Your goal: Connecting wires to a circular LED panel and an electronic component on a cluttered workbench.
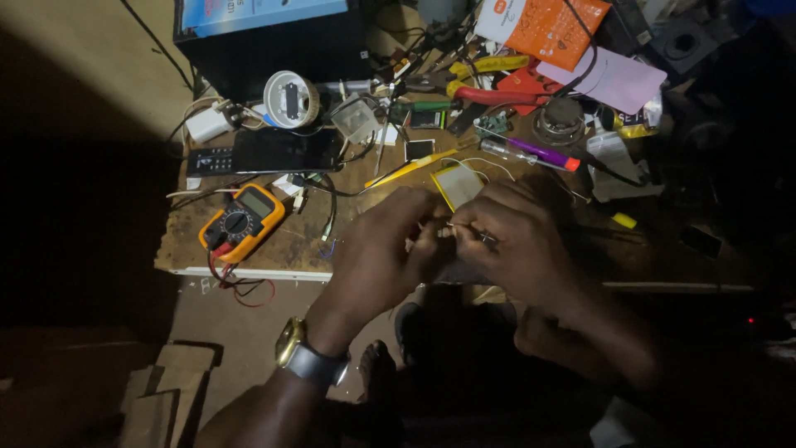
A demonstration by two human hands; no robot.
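My left hand (383,249), with a gold wristwatch (292,340) on its wrist, and my right hand (518,241) meet over the near edge of a cluttered wooden workbench (282,249). Both pinch something small between their fingertips; a thin metal pin or wire (461,226) shows in my right fingers. What my left fingers hold is hidden. Just behind the hands lies a flat silver pouch battery (456,182) with thin wires.
An orange multimeter (242,221) with red and black leads lies left of the hands. Behind are a dark phone (286,151), a white round part (290,99), a purple-handled screwdriver (531,153), red and yellow pliers (489,93), an orange packet (551,29) and tangled cables.
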